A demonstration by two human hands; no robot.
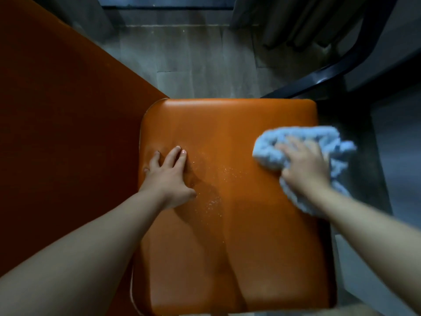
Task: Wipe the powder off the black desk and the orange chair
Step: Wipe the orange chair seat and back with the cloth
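Observation:
The orange chair seat (239,133) fills the middle of the view, with its orange backrest (57,110) rising at the left. White powder specks (216,190) lie scattered across the seat's centre. My left hand (168,176) rests flat on the seat's left side, fingers spread, holding nothing. My right hand (305,165) presses a fluffy light blue cloth (296,137) onto the seat's right edge; the cloth bunches around and under the hand and hangs partly over the edge. The black desk is not clearly in view.
Grey tiled floor (193,65) lies beyond the seat. A black curved frame (330,71) of another piece of furniture crosses the upper right. Grey curtain folds (296,21) hang at the top right.

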